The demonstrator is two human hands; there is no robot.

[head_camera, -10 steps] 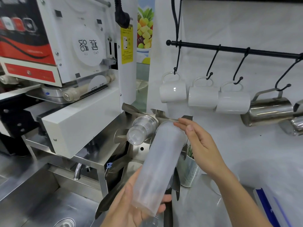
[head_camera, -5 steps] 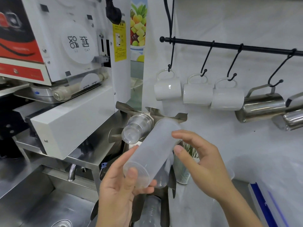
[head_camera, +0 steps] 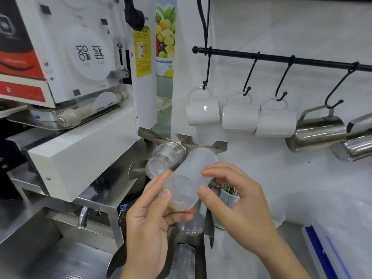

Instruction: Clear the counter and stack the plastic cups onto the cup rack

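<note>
1. The left hand (head_camera: 149, 224) grips the near end of a stack of frosted plastic cups (head_camera: 189, 182). Its thumb lies on the closed bottom and its fingers curl under.
2. The right hand (head_camera: 235, 200) grips the same stack from the other side, thumb near the bottom edge and fingers over the top.
3. The stack lies tilted between both hands. Its far end pokes into a slot of the metal cup rack (head_camera: 201, 142), just past the fingertips.
4. A stack of clear cups (head_camera: 164, 159) sits in the next slot, just above the left thumb, touching the frosted stack or nearly so.
5. More clear cups (head_camera: 191, 226) show in the rack below the hands.
6. A small potted plant (head_camera: 229, 193) peeks out behind the right hand.
7. Up past the right hand, three white mugs (head_camera: 239, 119) hang on hooks from a black rail (head_camera: 281, 59). A steel jug (head_camera: 316, 132) hangs next to them.
8. A white sealing machine (head_camera: 80, 97) stands above the left hand.
</note>
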